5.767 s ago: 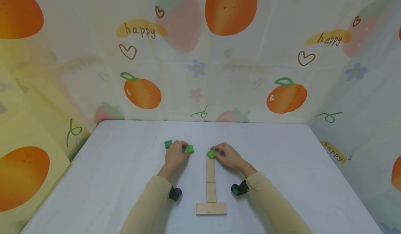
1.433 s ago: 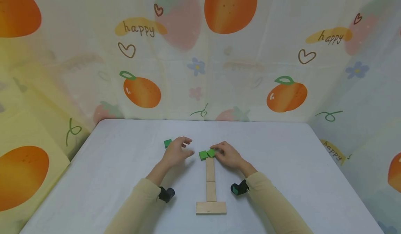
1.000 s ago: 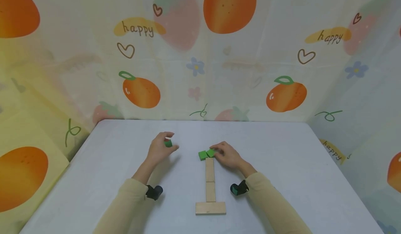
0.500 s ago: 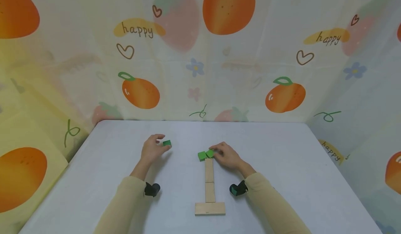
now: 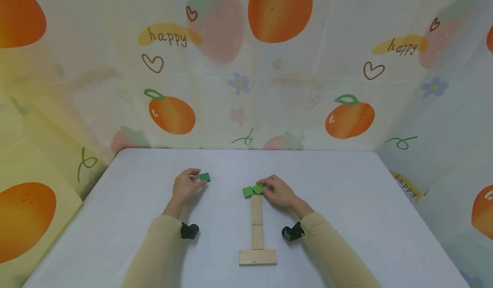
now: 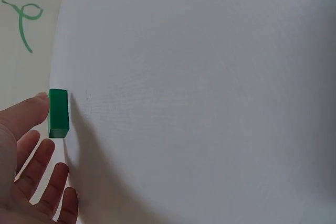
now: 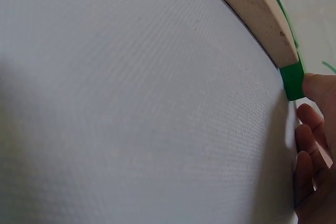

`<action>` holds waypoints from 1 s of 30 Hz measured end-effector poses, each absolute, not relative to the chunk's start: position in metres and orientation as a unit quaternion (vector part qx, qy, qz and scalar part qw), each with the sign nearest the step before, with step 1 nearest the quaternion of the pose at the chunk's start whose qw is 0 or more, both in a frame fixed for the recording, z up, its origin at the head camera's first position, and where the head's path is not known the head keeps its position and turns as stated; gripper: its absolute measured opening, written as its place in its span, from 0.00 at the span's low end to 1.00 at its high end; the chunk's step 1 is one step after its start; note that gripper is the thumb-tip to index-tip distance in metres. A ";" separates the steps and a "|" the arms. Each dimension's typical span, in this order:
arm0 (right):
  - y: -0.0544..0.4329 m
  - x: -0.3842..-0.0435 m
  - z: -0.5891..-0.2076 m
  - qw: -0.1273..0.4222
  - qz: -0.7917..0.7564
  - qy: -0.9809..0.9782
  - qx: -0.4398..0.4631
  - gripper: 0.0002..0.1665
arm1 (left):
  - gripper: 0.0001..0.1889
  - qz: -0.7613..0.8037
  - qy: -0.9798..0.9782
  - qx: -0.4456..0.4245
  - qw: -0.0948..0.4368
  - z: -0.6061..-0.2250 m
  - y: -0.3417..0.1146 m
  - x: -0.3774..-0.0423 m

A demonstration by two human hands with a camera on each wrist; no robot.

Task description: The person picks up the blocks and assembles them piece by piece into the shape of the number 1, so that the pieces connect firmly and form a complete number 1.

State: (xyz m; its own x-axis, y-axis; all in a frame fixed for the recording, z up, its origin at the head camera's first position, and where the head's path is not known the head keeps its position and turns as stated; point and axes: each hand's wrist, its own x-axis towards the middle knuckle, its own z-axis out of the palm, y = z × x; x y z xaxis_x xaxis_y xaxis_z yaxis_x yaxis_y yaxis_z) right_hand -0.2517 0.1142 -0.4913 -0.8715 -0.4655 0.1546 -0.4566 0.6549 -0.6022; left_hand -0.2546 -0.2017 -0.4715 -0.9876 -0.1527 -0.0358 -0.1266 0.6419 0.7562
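Observation:
At the far left of the arrangement, my left hand (image 5: 185, 186) has its thumb and index finger at either side of a dark green block (image 5: 205, 177), seeming to pinch its left end. In the left wrist view the thumb meets the green block (image 6: 59, 111) while the other fingers spread loosely. My right hand (image 5: 279, 191) pinches a green block (image 5: 256, 189) at the top of the wooden column; its thumb presses the green block (image 7: 293, 81) in the right wrist view. Another green block (image 5: 247, 192) touches that one on its left, slightly tilted.
Two light wooden blocks, an upper one (image 5: 256, 209) and a lower one (image 5: 257, 236), lie end to end. A wider wooden block (image 5: 257, 257) lies crosswise at their near end. The white table (image 5: 339, 172) meets a fruit-patterned cloth (image 5: 285, 95) behind.
The left hand has set the second green block beside the right hand's block, let go, and moved left to the dark green block, its fingers closing in. The right hand stays put.

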 end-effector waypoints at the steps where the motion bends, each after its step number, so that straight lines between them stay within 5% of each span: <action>1: 0.114 -0.252 -0.491 0.008 -0.329 0.910 -0.253 0.18 | 0.25 -0.415 -0.906 0.080 0.014 -0.473 -0.202 -0.255; 30: 0.115 -0.251 -0.492 -0.003 -0.320 0.912 -0.258 0.18 | 0.19 -0.351 -0.933 0.081 0.025 -0.475 -0.196 -0.257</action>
